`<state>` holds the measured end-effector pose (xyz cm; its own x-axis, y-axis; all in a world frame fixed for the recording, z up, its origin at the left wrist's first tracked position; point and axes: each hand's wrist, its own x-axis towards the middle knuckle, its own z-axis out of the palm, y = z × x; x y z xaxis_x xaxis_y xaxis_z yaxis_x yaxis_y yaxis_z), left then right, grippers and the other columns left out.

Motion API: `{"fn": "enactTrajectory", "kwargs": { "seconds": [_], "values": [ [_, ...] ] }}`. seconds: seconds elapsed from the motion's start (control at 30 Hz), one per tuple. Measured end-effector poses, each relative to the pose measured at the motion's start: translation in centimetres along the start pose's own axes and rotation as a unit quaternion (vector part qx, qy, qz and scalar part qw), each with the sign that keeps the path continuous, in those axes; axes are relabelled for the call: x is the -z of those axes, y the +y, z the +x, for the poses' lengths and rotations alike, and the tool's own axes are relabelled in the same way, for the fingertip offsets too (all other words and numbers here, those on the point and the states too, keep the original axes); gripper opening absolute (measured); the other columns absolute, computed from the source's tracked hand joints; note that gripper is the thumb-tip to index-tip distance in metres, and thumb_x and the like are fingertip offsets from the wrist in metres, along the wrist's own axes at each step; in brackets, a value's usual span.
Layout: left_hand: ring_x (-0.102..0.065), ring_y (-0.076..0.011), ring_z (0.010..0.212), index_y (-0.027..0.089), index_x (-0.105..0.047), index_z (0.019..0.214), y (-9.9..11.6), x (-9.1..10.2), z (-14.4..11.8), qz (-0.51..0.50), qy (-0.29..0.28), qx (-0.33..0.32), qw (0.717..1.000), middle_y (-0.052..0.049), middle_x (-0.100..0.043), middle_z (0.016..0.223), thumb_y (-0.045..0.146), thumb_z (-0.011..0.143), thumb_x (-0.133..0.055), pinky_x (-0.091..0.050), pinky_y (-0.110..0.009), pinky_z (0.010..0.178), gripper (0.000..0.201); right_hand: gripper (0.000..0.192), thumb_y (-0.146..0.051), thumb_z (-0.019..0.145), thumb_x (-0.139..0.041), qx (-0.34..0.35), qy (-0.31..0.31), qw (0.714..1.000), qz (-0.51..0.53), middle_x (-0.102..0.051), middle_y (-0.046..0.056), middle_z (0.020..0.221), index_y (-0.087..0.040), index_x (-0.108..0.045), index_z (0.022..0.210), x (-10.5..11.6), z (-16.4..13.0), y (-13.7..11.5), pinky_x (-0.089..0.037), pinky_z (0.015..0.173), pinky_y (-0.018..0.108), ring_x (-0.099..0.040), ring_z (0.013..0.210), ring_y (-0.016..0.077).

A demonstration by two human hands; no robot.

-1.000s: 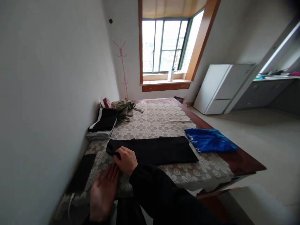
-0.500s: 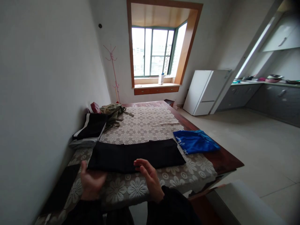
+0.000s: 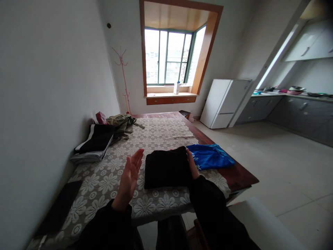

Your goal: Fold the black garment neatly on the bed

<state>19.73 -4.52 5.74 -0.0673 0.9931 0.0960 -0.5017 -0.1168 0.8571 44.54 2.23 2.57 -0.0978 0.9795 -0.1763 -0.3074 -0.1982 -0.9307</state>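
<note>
The folded black garment [image 3: 166,167] is now a compact rectangle; half a second ago it lay as a long strip across the tabletop [image 3: 234,175], reaching from the wall side almost to the blue garment [image 3: 209,156], and its left half has since been brought over to the right. It lies on the flowered lace cloth [image 3: 104,180] near the front edge, with the blue garment just beside it at 3 o'clock.

Left to right: a dark flat thing [image 3: 58,205] rests at the cloth's near left corner by the wall. At 10 o'clock from the black garment sits a stack of folded black-and-white clothing [image 3: 93,142], with an olive garment [image 3: 121,123] heaped beyond it. The left hand [image 3: 130,175] stands free just beside the garment's left edge, at 9 o'clock, flat and open with fingers straight, grasping nothing. Earlier it was lower, near the front edge. The right hand [image 3: 191,165] lies against the garment's right edge, touching the fabric; whether its fingers pinch the cloth cannot be told.
</note>
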Motion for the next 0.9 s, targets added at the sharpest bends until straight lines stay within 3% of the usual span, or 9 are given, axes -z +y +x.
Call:
{"fn": "enactTrajectory", "kwargs": {
  "seconds": [0.1, 0.17, 0.23, 0.3, 0.37, 0.53, 0.67, 0.8, 0.9],
  "values": [
    [-0.037, -0.0251, 0.152, 0.023, -0.059, 0.141, -3.4, 3.9, -0.6, 0.206, 0.043, 0.008, 0.978, -0.008, -0.051, 0.158, 0.054, 0.099, -0.046, -0.019, -0.045, 0.129, 0.054, 0.064, -0.073, 0.084, -0.058, -0.075, -0.051, 0.996, 0.008, -0.079, 0.01, 0.104, -0.023, -0.067, 0.122, 2.9, -0.3, 1.1, -0.058, 0.095, 0.056, -0.072, 0.11, 0.0355],
    [-0.037, -0.0249, 0.152, 0.023, -0.058, 0.141, -5.5, 5.6, -0.8, 0.324, 0.037, 0.014, 0.945, -0.009, -0.051, 0.158, 0.044, 0.099, -0.048, -0.022, -0.046, 0.128, 0.048, 0.056, -0.055, 0.075, -0.079, -0.1, -0.054, 0.993, -0.03, -0.079, 0.007, 0.102, -0.026, -0.067, 0.121, 4.2, -0.5, 2.3, -0.058, 0.095, 0.051, -0.074, 0.105, 0.0327],
    [-0.039, -0.0247, 0.151, 0.022, -0.058, 0.141, -7.0, 6.3, -0.9, 0.399, 0.02, -0.001, 0.917, -0.01, -0.05, 0.158, 0.035, 0.097, -0.048, -0.025, -0.047, 0.128, 0.047, 0.06, -0.031, 0.061, -0.091, -0.073, -0.039, 0.991, -0.102, -0.079, 0.004, 0.101, -0.027, -0.068, 0.116, 5.0, -0.3, 2.8, -0.058, 0.096, 0.046, -0.074, 0.103, 0.0305],
    [-0.042, -0.0252, 0.149, 0.021, -0.058, 0.14, -7.8, 6.2, -0.7, 0.442, 0.005, -0.029, 0.897, -0.011, -0.05, 0.158, 0.03, 0.096, -0.048, -0.028, -0.048, 0.126, 0.046, 0.059, -0.02, 0.055, -0.09, -0.027, -0.037, 0.986, -0.159, -0.079, 0.003, 0.102, -0.026, -0.069, 0.11, 5.6, 0.7, 2.2, -0.058, 0.096, 0.043, -0.074, 0.102, 0.0295],
    [-0.043, -0.0256, 0.148, 0.021, -0.058, 0.14, -8.0, 5.7, -0.4, 0.471, -0.014, -0.053, 0.88, -0.012, -0.05, 0.158, 0.029, 0.095, -0.049, -0.03, -0.049, 0.125, 0.046, 0.047, -0.023, 0.06, -0.087, 0.003, -0.043, 0.98, -0.194, -0.079, 0.005, 0.102, -0.022, -0.071, 0.104, 6.0, 2.4, 0.5, -0.06, 0.092, 0.041, -0.074, 0.1, 0.029],
    [-0.036, -0.0246, 0.153, 0.026, -0.06, 0.138, -8.4, 4.7, 0.1, 0.53, -0.079, -0.104, 0.838, -0.008, -0.048, 0.16, 0.03, 0.098, -0.05, -0.03, -0.049, 0.126, 0.042, 0.033, -0.028, 0.061, -0.088, -0.004, -0.053, 0.948, -0.313, -0.079, 0.005, 0.089, -0.019, -0.07, 0.087, 7.2, 7.1, -3.2, -0.062, 0.083, 0.039, -0.074, 0.089, 0.0277],
    [-0.032, -0.0263, 0.154, 0.028, -0.062, 0.136, -9.8, 5.2, 0.0, 0.577, -0.117, -0.117, 0.8, -0.004, -0.052, 0.157, 0.031, 0.1, -0.046, -0.029, -0.055, 0.126, 0.039, 0.043, -0.022, 0.053, -0.091, 0.003, -0.059, 0.939, -0.339, -0.079, 0.004, 0.094, -0.021, -0.071, 0.092, 8.9, 8.0, -2.4, -0.06, 0.089, 0.038, -0.072, 0.098, 0.0277],
    [-0.031, -0.0278, 0.155, 0.029, -0.062, 0.137, -10.8, 5.8, -0.3, 0.627, -0.135, -0.122, 0.757, -0.003, -0.049, 0.16, 0.031, 0.102, -0.044, -0.025, -0.057, 0.127, 0.04, 0.047, -0.033, 0.069, -0.084, 0.052, -0.064, 0.928, -0.362, -0.077, 0.005, 0.108, -0.021, -0.068, 0.112, 10.8, 7.6, -0.4, -0.058, 0.096, 0.041, -0.07, 0.108, 0.0277],
    [-0.032, -0.0268, 0.154, 0.03, -0.059, 0.141, -11.0, 5.8, -0.3, 0.649, -0.14, -0.127, 0.737, -0.002, -0.047, 0.161, 0.029, 0.102, -0.043, -0.026, -0.056, 0.127, 0.043, 0.049, -0.038, 0.08, -0.075, 0.131, -0.04, 0.891, -0.433, -0.074, 0.01, 0.12, -0.019, -0.065, 0.124, 11.7, 7.3, 1.2, -0.053, 0.104, 0.046, -0.068, 0.115, 0.0298]
  ]
}}
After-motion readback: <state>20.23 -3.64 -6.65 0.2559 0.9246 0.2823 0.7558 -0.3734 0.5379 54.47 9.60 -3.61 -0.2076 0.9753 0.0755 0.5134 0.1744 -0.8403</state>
